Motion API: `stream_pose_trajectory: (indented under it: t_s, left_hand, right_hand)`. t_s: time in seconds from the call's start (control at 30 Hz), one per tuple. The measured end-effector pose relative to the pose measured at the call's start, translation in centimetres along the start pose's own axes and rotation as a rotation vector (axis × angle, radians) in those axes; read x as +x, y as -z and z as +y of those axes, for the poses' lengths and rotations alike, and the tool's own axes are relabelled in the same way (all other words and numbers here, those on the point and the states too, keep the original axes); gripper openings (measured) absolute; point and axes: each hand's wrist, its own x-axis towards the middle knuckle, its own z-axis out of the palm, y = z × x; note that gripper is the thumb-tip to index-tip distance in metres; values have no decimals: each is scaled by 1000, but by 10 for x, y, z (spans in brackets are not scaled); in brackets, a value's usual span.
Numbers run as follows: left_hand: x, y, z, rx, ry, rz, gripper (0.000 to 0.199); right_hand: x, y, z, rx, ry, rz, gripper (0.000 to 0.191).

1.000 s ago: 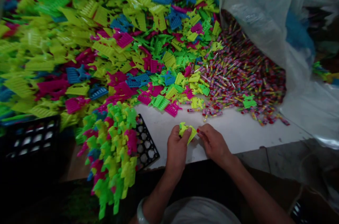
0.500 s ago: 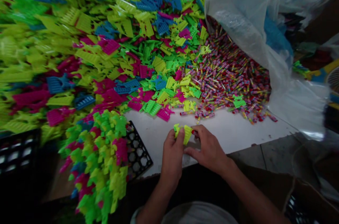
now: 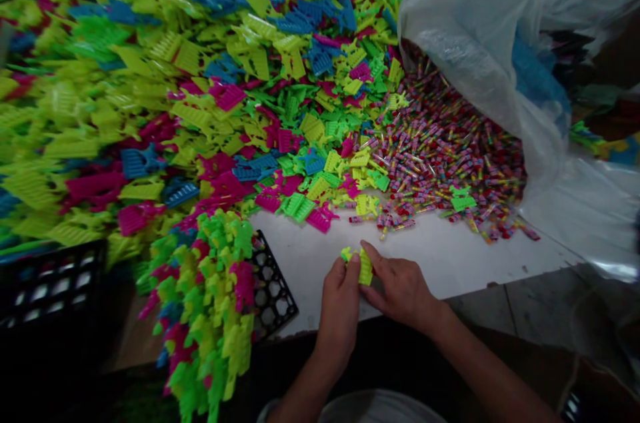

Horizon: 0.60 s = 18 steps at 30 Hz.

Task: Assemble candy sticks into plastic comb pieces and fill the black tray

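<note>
My left hand (image 3: pixel 341 293) pinches a small yellow plastic toy piece (image 3: pixel 366 268) with ribbed sides between thumb and fingers, above the white tabletop (image 3: pixel 313 253). At the right edge of this piece, my right hand (image 3: pixel 400 283) has its thumb and index finger closing round it. A trace of dark red shows by the right fingers, perhaps the end of a small tube, mostly hidden. To the left, a black tray with holes (image 3: pixel 275 290) bears dense rows of green, yellow, pink and blue toy pieces (image 3: pixel 205 303).
A big heap of loose plastic pieces (image 3: pixel 200 96) covers the left and back. Many small pink-and-red tubes (image 3: pixel 440 143) spill from a clear plastic bag (image 3: pixel 465 30) at the right. Another black tray (image 3: pixel 55 283) stands at the lower left.
The view has shifted, so everything sits further right. My right index finger has come over the top of the yellow piece, and the red bit at my right fingertips is less visible.
</note>
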Motion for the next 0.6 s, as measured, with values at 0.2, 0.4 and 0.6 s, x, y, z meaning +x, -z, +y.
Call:
stream_pose_trajectory:
  t_s: [0.2, 0.4, 0.6]
  left_hand:
    - [14, 1, 5, 206, -185, -40, 38]
    - [42, 6, -5, 388, -391, 59, 30]
    - [49, 10, -10, 365, -398, 57, 30]
  right_hand:
    - [-11, 38, 60, -218, -308, 241, 68]
    - [16, 61, 129, -473, -457, 460, 64]
    - [101, 5, 110, -222, -255, 185, 72]
